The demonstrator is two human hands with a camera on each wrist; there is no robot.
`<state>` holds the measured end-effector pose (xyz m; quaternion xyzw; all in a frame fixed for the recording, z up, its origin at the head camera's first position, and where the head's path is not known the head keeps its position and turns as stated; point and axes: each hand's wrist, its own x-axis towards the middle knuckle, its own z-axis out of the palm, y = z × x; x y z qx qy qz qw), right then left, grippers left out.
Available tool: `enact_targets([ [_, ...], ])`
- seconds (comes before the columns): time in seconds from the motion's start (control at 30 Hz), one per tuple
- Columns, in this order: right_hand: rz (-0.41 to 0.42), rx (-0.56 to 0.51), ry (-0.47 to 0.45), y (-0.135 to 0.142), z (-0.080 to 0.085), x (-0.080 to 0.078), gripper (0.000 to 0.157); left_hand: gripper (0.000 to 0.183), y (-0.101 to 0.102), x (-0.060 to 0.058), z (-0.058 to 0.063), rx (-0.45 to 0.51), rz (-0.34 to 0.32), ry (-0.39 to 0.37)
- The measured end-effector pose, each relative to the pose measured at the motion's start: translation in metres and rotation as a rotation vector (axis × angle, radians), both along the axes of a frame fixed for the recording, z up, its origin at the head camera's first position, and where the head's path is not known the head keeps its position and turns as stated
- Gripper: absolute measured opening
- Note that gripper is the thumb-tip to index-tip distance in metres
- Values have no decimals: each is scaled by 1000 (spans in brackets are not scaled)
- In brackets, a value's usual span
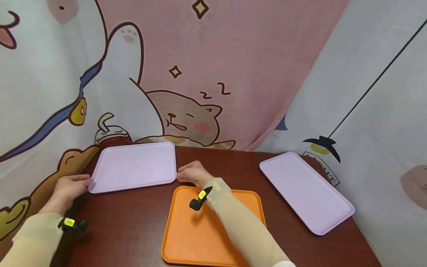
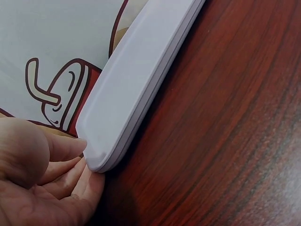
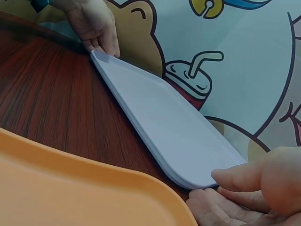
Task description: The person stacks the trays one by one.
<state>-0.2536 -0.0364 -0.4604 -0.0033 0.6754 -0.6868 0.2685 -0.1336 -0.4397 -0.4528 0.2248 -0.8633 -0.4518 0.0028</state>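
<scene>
A pale lilac tray [image 1: 135, 165] lies at the back left of the dark wooden table. The left hand [image 1: 69, 188] holds its front left corner, thumb at the rim and fingers beneath it in the left wrist view. At the tray's right end, the right hand [image 1: 194, 173] grips the edge; in the right wrist view the thumb [image 3: 237, 178] is over the rim and the fingers are below. The tray's side [image 2: 155, 89] shows a double line; I cannot tell if two trays are stacked. Below the right forearm lies an orange tray [image 1: 190, 237].
Another lilac tray [image 1: 308, 193] lies slanted at the right side of the table [image 1: 126, 226]. A cartoon-printed cloth [image 1: 253, 63] hangs behind the table and along its sides. Each wrist carries a small black camera with a yellow mark.
</scene>
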Motion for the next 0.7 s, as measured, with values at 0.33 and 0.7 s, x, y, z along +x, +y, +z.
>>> enact_targets([
  [0.33, 23, 76, 16, -3, 7, 2, 25, 62, 2, 1, -1, 52, 7, -52],
  [0.7, 54, 91, 21, -3, 11, 2, 45, 60, 7, -1, 4, 108, -61, -61],
])
